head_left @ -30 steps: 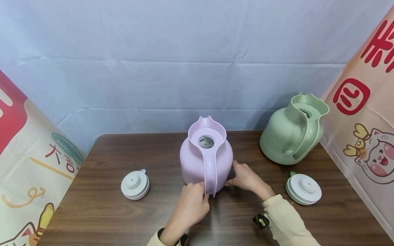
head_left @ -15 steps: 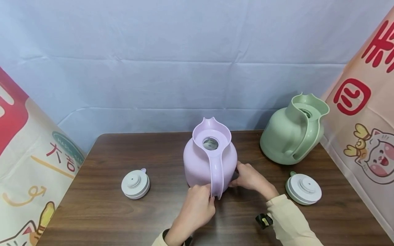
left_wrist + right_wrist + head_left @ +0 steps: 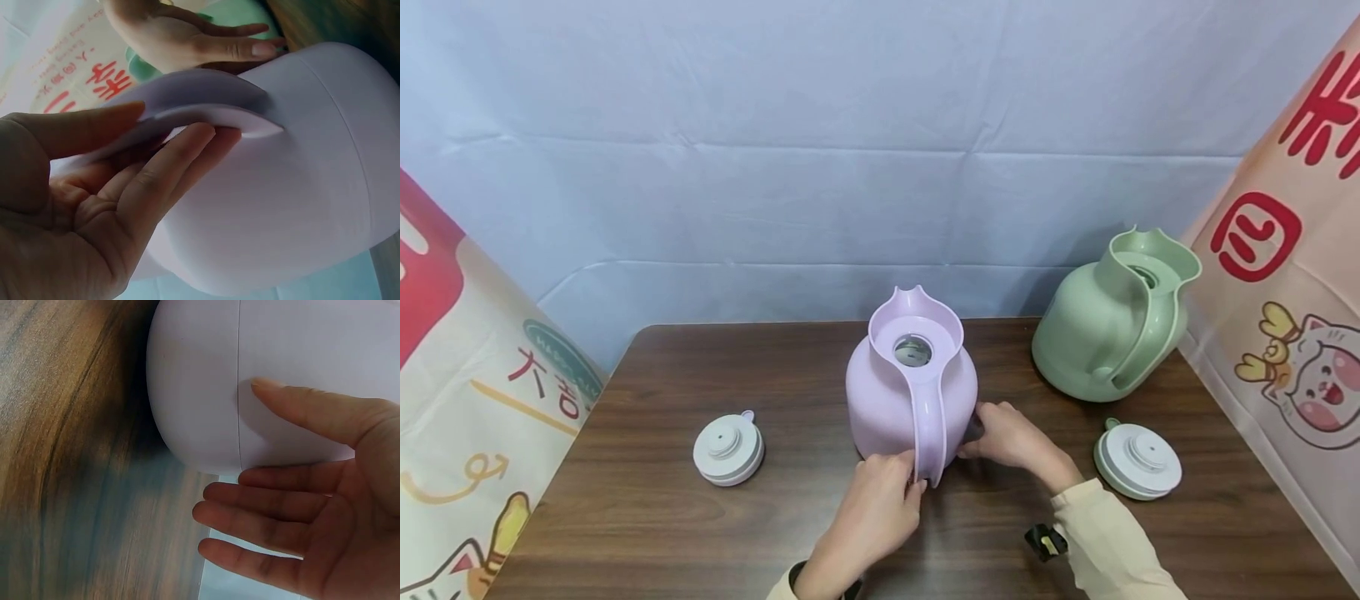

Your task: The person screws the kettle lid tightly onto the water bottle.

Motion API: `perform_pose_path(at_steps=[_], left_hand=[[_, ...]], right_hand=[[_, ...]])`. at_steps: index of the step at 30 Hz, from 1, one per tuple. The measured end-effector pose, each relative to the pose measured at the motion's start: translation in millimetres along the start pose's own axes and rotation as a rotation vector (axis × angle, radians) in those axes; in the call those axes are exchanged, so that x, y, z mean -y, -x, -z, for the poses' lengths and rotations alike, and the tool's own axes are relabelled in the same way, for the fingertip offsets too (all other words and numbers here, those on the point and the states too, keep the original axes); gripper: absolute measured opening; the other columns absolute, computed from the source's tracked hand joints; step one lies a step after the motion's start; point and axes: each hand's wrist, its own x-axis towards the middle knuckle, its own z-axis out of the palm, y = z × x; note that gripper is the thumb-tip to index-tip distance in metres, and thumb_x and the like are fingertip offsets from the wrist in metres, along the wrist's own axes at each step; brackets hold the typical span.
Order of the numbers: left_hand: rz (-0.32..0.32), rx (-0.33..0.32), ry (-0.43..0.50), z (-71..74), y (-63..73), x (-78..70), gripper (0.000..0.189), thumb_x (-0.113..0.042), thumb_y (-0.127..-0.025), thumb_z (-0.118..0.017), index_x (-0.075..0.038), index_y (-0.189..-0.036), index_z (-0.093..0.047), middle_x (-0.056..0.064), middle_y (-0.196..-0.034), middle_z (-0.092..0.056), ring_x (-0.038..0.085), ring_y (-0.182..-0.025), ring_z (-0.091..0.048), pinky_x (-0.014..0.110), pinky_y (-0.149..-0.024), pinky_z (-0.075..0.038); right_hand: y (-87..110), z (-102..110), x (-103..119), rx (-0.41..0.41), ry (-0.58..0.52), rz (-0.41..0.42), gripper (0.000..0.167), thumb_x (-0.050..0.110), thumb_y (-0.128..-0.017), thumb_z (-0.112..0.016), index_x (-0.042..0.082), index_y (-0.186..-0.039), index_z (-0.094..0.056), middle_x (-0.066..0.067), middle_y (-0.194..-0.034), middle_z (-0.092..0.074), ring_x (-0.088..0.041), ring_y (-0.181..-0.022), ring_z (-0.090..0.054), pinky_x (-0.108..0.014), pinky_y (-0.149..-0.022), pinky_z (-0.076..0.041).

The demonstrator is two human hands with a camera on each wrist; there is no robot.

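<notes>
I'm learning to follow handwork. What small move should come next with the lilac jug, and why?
I'd probably ease the left hand off the handle: the lilac jug appears to stand upright, its mouth is uncovered, and the lid with the lilac tab lies on that hand's side.

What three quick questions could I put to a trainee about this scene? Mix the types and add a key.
1. Which holds the handle of the purple jug? A) right hand B) left hand C) neither hand
2. True or false: the green jug has no lid on its mouth.
3. Fill in: in the head view, the lid to the left of the purple jug has a ___ tab.
Key: 1 B; 2 true; 3 purple.
</notes>
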Motion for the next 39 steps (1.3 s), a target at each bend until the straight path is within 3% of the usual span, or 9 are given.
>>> perform_pose_path(at_steps=[6,13,17,20,26,32,39], left_hand=[[0.035,0.030,0.098,2.2,2.4,4.3,0.018,-0.011,-0.074,-0.071,-0.015,-0.068,-0.055,-0.010,-0.061,-0.051,0.010,-0.059,-0.052,0.025,-0.054,-0.040],[0.052,0.081,0.143,4.1,7.7,12.0,0.013,-0.013,-0.076,-0.071,-0.012,-0.087,-0.065,-0.004,-0.086,-0.066,0.013,-0.081,-0.060,0.029,-0.071,-0.047],[0.073,0.085,0.134,3.0,12.4,18.9,0.026,-0.013,-0.076,-0.071,-0.009,-0.101,-0.067,0.000,-0.097,-0.067,0.019,-0.091,-0.061,0.033,-0.079,-0.046],[0.088,0.084,0.136,1.2,15.2,24.7,0.027,-0.013,-0.076,-0.071,-0.008,-0.102,-0.067,0.001,-0.098,-0.067,0.021,-0.093,-0.061,0.035,-0.080,-0.046],[0.143,0.068,0.105,-4.0,19.4,38.6,0.028,-0.010,-0.075,-0.071,-0.004,-0.101,-0.066,0.007,-0.097,-0.066,0.027,-0.092,-0.060,0.041,-0.080,-0.045],[0.164,0.025,0.065,-4.6,21.5,52.9,0.028,-0.009,-0.072,-0.073,-0.002,-0.099,-0.066,0.011,-0.096,-0.066,0.032,-0.090,-0.059,0.047,-0.077,-0.044],[0.224,-0.010,0.011,1.8,22.9,69.4,0.026,-0.007,-0.072,-0.073,-0.001,-0.097,-0.067,0.012,-0.096,-0.066,0.033,-0.093,-0.059,0.047,-0.079,-0.045]], right_hand=[[5.3,-0.9,-0.8,-0.005,0.014,0.025,0.032,0.019,-0.066,-0.080,0.000,-0.084,-0.061,-0.005,-0.071,-0.059,-0.019,-0.068,-0.053,-0.034,-0.062,-0.044],[13.0,-2.0,-1.6,0.008,-0.038,0.072,0.025,0.012,-0.067,-0.078,0.001,-0.080,-0.060,0.002,-0.061,-0.054,-0.011,-0.057,-0.049,-0.028,-0.054,-0.042],[17.5,-1.3,-2.4,0.030,-0.073,0.167,0.018,0.008,-0.069,-0.075,0.004,-0.076,-0.059,0.006,-0.059,-0.051,-0.006,-0.054,-0.046,-0.024,-0.052,-0.041],[20.5,-0.7,-2.2,0.037,-0.102,0.250,0.016,0.007,-0.071,-0.073,0.007,-0.072,-0.058,0.009,-0.058,-0.049,-0.002,-0.053,-0.044,-0.022,-0.052,-0.040],[25.2,-1.2,-0.3,0.061,-0.189,0.390,0.011,0.003,-0.073,-0.072,0.007,-0.079,-0.063,0.007,-0.067,-0.057,-0.001,-0.060,-0.051,-0.022,-0.055,-0.045],[29.3,1.7,4.9,0.111,-0.247,0.481,0.018,-0.001,-0.074,-0.069,0.007,-0.090,-0.066,0.005,-0.079,-0.063,-0.002,-0.068,-0.056,-0.022,-0.061,-0.048],[30.1,6.7,17.0,0.093,-0.296,0.584,0.019,-0.004,-0.075,-0.069,0.011,-0.087,-0.066,0.006,-0.080,-0.064,-0.004,-0.074,-0.060,-0.023,-0.067,-0.050]])
